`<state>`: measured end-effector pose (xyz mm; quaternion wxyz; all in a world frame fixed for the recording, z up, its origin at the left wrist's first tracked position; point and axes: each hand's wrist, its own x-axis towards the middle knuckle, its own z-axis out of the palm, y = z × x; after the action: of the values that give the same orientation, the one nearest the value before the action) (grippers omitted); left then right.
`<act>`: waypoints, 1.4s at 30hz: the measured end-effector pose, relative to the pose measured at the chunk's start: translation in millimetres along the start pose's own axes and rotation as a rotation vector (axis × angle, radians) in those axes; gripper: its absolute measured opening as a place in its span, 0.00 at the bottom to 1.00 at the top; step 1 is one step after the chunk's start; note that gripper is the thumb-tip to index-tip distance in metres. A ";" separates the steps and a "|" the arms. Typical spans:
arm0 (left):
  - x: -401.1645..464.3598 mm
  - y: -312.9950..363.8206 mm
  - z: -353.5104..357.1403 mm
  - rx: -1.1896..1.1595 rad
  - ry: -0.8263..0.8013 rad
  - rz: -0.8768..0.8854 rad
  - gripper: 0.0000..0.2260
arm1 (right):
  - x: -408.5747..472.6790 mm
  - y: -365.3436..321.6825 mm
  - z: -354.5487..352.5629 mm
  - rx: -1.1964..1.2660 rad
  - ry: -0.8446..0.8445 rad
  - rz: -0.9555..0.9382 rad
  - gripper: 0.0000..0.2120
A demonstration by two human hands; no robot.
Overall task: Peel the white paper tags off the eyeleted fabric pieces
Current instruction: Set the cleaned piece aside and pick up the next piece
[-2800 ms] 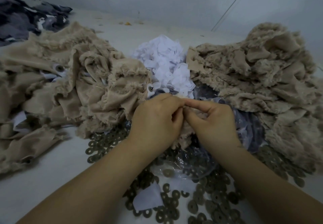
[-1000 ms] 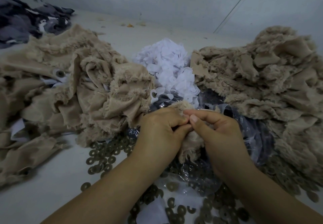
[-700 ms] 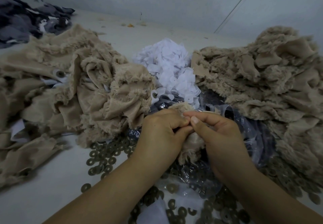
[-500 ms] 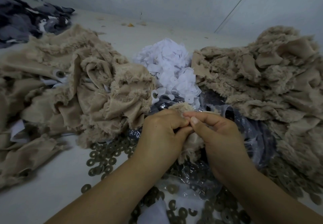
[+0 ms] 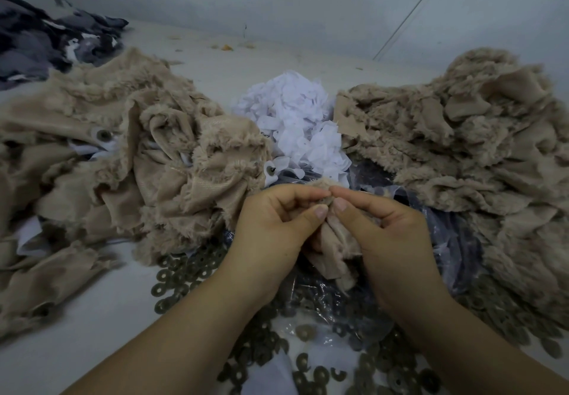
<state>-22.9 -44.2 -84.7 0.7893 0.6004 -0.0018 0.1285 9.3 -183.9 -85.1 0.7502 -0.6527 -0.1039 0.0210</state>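
Pale floor (image 5: 92, 317); both hands pinch fabric piece (image 5: 334, 240).

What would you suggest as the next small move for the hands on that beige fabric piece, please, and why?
Probably part the thumbs slightly to expose the tag's edge. Both the left hand and the right hand pinch the top of the fabric piece with fingertips meeting, and no white paper shows between them yet. Peeled tags already lie in the white pile behind.
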 end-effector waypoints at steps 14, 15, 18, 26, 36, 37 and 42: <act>4.9 -5.9 -4.6 -0.065 -0.050 -0.045 0.11 | -3.3 -5.4 4.4 0.038 0.036 -0.027 0.09; 4.9 -5.9 -4.5 -0.074 -0.048 -0.050 0.11 | -3.5 -5.6 4.7 0.040 0.037 -0.025 0.09; 4.8 -6.3 -3.5 -0.097 -0.044 -0.065 0.10 | -3.5 -5.5 5.1 0.037 0.039 -0.026 0.09; 3.4 -4.4 -4.4 -0.039 -0.055 -0.059 0.10 | -2.2 -4.7 4.7 0.034 0.047 -0.010 0.08; 0.9 -6.9 -1.9 0.589 0.077 0.393 0.10 | -0.2 1.9 1.0 -0.010 0.039 -0.004 0.08; 0.6 -6.8 -1.3 0.673 0.083 0.474 0.11 | 0.0 2.5 0.6 -0.020 0.037 -0.013 0.08; 1.5 -7.0 -3.2 0.706 0.055 0.528 0.08 | -0.7 1.3 1.4 -0.007 0.038 -0.017 0.10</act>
<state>-20.4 -42.5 -92.0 0.4757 0.8085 -0.0901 0.3346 8.6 -182.5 -86.2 0.7497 -0.6549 -0.0952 0.0017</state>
